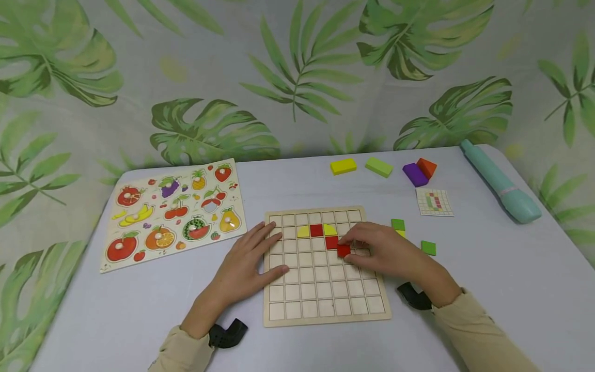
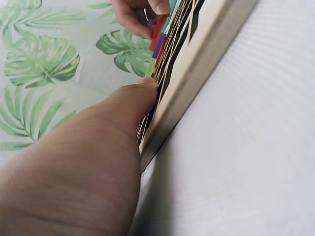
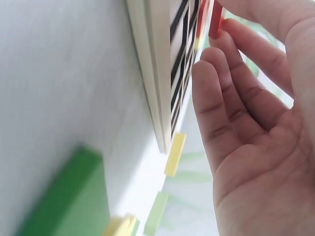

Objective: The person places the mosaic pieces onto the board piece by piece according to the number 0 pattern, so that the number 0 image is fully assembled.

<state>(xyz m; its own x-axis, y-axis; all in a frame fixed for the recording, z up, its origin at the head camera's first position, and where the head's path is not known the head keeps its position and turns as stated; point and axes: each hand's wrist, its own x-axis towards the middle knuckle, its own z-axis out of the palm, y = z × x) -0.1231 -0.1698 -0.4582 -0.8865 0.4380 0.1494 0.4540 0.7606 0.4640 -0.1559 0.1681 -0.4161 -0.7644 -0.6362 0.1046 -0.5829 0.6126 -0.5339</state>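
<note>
A square wooden grid board lies in the middle of the table. My right hand pinches a small red square tile between thumb and fingers over the right part of the grid. In the right wrist view this red tile stands off the board's surface. Up and left of it, red tiles and yellow rounded pieces sit in the cells. My left hand rests along the board's left edge, fingers extended over it and thumb apart.
Green tiles and a partly hidden yellow one lie right of the board. A pattern card, purple block, orange block, yellow block and lime block lie behind. A fruit puzzle is left, a teal object right.
</note>
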